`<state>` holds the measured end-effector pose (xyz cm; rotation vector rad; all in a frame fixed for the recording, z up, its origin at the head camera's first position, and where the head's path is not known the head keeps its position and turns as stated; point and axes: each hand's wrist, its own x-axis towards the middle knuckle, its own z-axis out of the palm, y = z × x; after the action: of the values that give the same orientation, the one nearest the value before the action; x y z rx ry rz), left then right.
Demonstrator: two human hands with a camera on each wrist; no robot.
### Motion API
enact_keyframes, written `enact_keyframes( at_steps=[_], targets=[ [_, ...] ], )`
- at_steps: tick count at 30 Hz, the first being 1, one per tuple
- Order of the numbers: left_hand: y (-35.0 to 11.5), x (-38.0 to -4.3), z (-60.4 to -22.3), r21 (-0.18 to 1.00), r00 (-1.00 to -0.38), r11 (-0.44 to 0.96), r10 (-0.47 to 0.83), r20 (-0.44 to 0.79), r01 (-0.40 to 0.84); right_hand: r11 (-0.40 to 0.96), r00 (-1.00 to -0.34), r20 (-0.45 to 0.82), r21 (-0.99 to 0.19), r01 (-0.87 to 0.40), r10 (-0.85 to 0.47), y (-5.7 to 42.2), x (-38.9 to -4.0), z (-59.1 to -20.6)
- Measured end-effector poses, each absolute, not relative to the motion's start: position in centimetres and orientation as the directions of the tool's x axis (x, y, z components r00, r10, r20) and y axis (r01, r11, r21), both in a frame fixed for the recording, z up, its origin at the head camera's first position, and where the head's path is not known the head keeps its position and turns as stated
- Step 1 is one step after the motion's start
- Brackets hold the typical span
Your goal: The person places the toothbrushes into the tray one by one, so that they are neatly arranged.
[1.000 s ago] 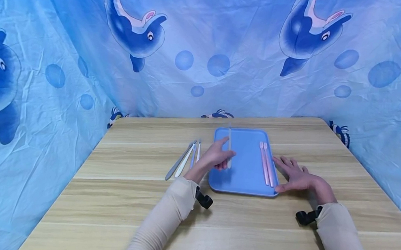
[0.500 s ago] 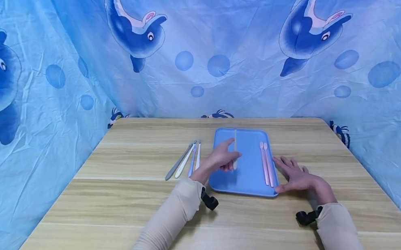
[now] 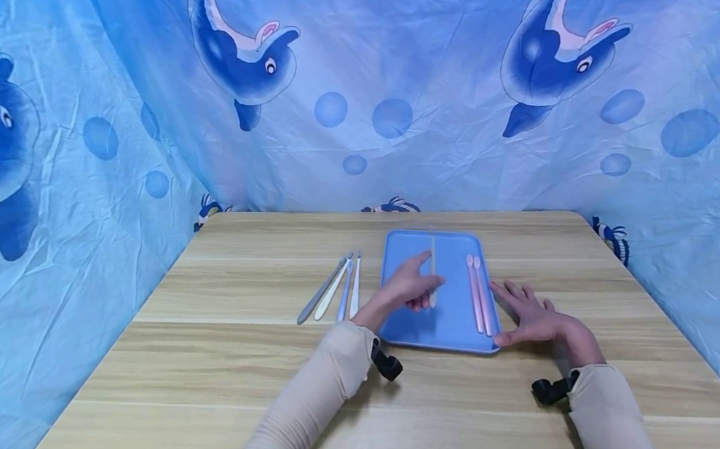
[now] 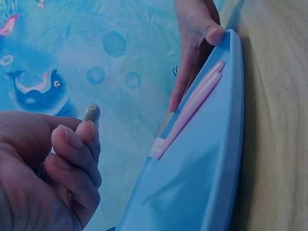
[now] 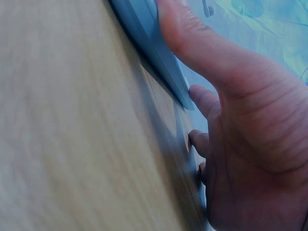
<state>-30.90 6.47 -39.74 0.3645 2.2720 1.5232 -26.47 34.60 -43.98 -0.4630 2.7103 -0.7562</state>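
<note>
My left hand (image 3: 409,286) pinches a pale toothbrush (image 3: 433,261) above the blue tray (image 3: 439,346). In the left wrist view its rounded handle end (image 4: 92,113) pokes out past the curled fingers. Two pink toothbrushes (image 3: 480,296) lie side by side along the right part of the tray. My right hand (image 3: 534,322) has its fingers spread and touches the tray's right edge, with the thumb at the near right corner. Up close in the right wrist view, the thumb (image 5: 192,41) lies against the tray's rim.
Left of the tray, several toothbrushes lie on the wooden table (image 3: 221,356): a grey one (image 3: 320,291), a cream one (image 3: 330,292), a blue one (image 3: 345,292) and a white one (image 3: 356,286). A blue dolphin-print curtain (image 3: 377,58) hangs behind the table.
My left hand has moved right across the tray with the pale toothbrush, nearer the pink pair. My right hand and the tray have stayed in place.
</note>
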Motion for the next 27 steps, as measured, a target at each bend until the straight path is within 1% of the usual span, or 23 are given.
enact_keyframes(
  at_steps=[11, 17, 27],
  targets=[
    [8.1, -30.7, -40.5, 0.929, -0.891, 0.369, 0.430, -0.150, 0.022, 0.803, -0.907, -0.182, -0.551, -0.225, -0.379, 34.6, -26.4, -43.8],
    [8.7, -30.6, -40.7, 0.926, -0.896, 0.378, 0.416, -0.154, 0.016, 0.814, -0.907, -0.188, -0.535, -0.227, -0.377, 34.5, -26.3, -43.7],
    [9.7, -30.3, -41.1, 0.931, -0.891, 0.364, 0.423, -0.165, 0.000, 0.809, -0.906, -0.197, -0.547, -0.216, -0.375, 34.6, -26.4, -43.8]
  ],
)
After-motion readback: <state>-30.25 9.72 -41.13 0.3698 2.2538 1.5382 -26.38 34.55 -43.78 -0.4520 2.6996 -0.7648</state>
